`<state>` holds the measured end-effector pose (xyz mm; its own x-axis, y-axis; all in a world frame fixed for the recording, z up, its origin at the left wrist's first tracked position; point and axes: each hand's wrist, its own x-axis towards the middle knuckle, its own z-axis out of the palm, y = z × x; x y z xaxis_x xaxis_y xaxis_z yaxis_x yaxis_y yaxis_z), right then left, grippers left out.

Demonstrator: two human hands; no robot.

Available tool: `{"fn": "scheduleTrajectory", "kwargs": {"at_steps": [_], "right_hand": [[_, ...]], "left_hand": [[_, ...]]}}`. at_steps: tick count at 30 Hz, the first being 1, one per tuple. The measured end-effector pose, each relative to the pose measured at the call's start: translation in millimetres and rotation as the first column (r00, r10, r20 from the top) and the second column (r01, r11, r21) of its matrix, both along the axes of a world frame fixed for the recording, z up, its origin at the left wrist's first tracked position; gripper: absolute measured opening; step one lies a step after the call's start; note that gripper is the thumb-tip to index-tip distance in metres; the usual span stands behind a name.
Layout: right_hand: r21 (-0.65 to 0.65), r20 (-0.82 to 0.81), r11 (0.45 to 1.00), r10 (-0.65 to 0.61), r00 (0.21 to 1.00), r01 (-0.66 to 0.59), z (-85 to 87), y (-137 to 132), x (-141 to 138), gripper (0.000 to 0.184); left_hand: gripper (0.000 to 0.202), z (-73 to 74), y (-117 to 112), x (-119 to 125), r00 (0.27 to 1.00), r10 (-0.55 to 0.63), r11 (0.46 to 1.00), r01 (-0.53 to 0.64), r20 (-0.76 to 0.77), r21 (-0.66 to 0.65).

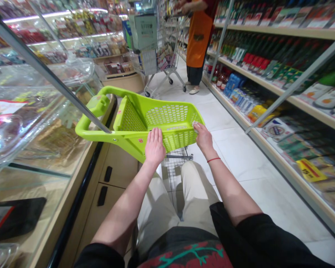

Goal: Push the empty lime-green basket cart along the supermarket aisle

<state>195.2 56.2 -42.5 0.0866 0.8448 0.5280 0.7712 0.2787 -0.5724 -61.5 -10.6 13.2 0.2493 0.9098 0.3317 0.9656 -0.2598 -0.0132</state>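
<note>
Left hand (155, 148), fingers straight and grasping nothing, should steady the green cart (180, 139) while the right hand (204, 138), fingers pinching a white wad (194, 124), follows the rim (199, 115) evenly.

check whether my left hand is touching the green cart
Touching. The head view shows the left hand laid flat against the near side of the green cart, with no gap visible between them.
</note>
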Motion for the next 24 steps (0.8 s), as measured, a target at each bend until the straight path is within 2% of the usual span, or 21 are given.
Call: {"fn": "scheduleTrajectory", "kwargs": {"at_steps": [5, 10, 13, 15, 18, 24], "right_hand": [[0.043, 0.026, 0.999, 0.018, 1.000, -0.019, 5.5, -7, -38, 0.066], [0.085, 0.078, 0.974, 0.202, 0.976, -0.208, 20.3, -18, -91, 0.063], [0.079, 0.110, 0.952, 0.287, 0.952, -0.296, 25.9, -21, -105, 0.063], [0.068, 0.110, 0.944, 0.313, 0.943, -0.322, 26.4, -21, -102, 0.065], [0.056, 0.090, 0.951, 0.300, 0.950, -0.305, 22.5, -19, -83, 0.067], [-0.019, 0.068, 0.993, 0.117, 0.991, -0.116, 10.2, -8, -20, 0.071]], "left_hand": [[0.081, 2.5, -2, 2, 1.000, 0.005, 1.000, -0.005, 0.013, -0.008], [0.080, 1.7, -1, 3, 1.000, 0.012, 1.000, -0.012, 0.006, -0.003], [0.079, 1.2, -1, 3, 1.000, 0.012, 1.000, -0.012, -0.004, 0.004], [0.077, 1.2, -1, 2, 1.000, 0.007, 1.000, -0.007, -0.011, 0.013], [0.077, 1.6, -2, 2, 1.000, 0.003, 1.000, -0.003, -0.004, 0.013], [0.079, 3.1, -1, 2, 0.999, 0.012, 1.000, -0.013, -0.032, -0.017]]}}
